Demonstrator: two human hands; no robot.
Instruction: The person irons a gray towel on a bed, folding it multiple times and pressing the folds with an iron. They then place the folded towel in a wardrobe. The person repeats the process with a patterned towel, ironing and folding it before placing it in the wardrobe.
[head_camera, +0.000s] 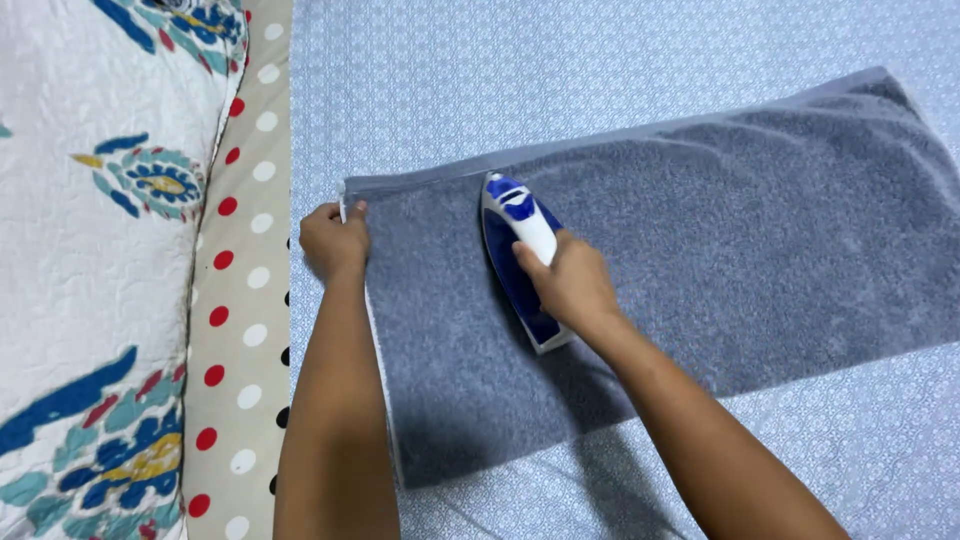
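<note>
Blue-and-white steam iron (520, 262) on grey terry towel (700, 250), right hand (568, 285) fingers clamped round its handle, left hand (333, 240) fingers pinching towel corner.

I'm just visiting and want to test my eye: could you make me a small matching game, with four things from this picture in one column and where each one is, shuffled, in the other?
Things:
1. iron
2. left hand
3. grey towel
4. polka-dot cloth

Places:
A. spread flat on the blue patterned sheet
B. on the towel, its white handle gripped by the right hand
C. a strip between the floral quilt and the blue sheet
D. pinching the towel's upper left corner

Pairs: 1-B, 2-D, 3-A, 4-C
</note>
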